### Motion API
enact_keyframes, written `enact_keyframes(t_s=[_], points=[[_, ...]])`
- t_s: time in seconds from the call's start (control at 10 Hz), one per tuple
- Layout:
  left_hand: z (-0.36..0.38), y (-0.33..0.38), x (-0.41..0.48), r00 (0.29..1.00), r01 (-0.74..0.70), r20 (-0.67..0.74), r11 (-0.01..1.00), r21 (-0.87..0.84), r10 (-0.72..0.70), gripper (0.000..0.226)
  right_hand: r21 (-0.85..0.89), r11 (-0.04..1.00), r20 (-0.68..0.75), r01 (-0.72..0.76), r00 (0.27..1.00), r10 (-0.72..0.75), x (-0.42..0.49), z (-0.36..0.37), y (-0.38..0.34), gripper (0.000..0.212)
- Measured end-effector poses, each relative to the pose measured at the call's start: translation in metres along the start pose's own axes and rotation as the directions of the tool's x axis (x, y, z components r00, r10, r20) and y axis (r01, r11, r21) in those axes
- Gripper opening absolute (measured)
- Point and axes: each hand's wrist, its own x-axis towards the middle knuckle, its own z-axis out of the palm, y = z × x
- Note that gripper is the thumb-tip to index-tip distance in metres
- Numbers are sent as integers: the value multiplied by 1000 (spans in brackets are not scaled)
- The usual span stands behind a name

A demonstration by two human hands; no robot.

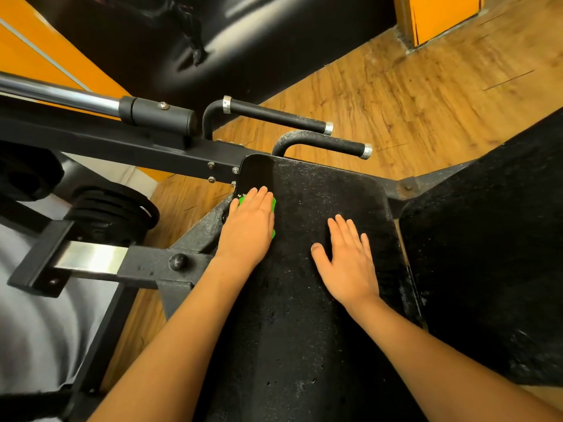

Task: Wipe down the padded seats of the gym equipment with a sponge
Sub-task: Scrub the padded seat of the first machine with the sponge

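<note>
A black padded seat (323,190) of a gym machine fills the middle of the view, speckled with pale dust. My left hand (248,226) lies flat with straight fingers on a green sponge (274,204), pressing it onto the seat's far left part. Only the sponge's green edges show around the hand. A narrow strip of pad beyond the sponge looks smooth and shiny. My right hand (350,257) rests flat on the seat to the right, fingers spread, holding nothing.
Two black foam-grip handles (283,115) (323,143) stick out beyond the seat. A black steel frame (146,147) with a chrome bar and weight plates (115,208) stands to the left. Another dusty black pad (487,239) is on the right, a glossy black pad (259,35) beyond. Wood floor around.
</note>
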Motion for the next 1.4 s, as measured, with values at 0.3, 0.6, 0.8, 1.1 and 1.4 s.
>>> enact_keyframes(t_s=[0.3,0.6,0.8,1.1,1.4], points=[[-3,2,-34,1000,8,3,1000,-6,-8,51,-11,1000,21,0,1000,0,-1,-3,0,69],[1,5,-74,1000,17,6,1000,-9,-17,51,-1,1000,19,2,1000,-2,0,-2,1,68],[-1,3,-53,1000,-9,7,1000,22,9,51,-2,1000,5,-3,1000,3,0,-1,0,68],[0,2,-37,1000,-17,-4,1000,18,17,50,6,1000,3,-7,1000,7,0,0,0,68],[3,2,-95,998,-67,-11,997,-44,67,50,-7,1000,-3,-7,1000,7,0,0,-1,68]])
